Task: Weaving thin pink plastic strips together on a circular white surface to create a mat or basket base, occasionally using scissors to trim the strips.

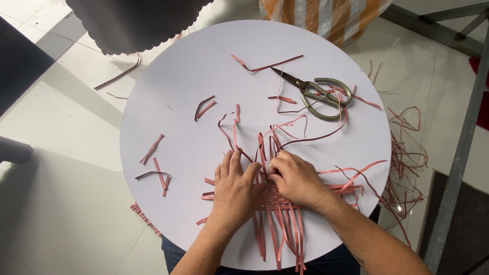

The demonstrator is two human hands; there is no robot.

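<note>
Here, from the head view, the woven strip mat (277, 203) lies at the near edge of the round white table (178, 91); the left hand (235, 188) presses flat on it, fingers spread; the right hand (295, 178) pinches a strip at the weave; scissors (318, 91) lie farther across the table; the strips look light, springy, best gripped near the weave.

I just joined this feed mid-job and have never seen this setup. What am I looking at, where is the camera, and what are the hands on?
There is no machine: the single view comes from a camera on a person's head, looking down. The left hand presses flat on a woven mat of pinkish-red strips at the near edge of a round white table. The right hand pinches strips where they cross. Loose strip offcuts and metal scissors lie farther back.
</note>
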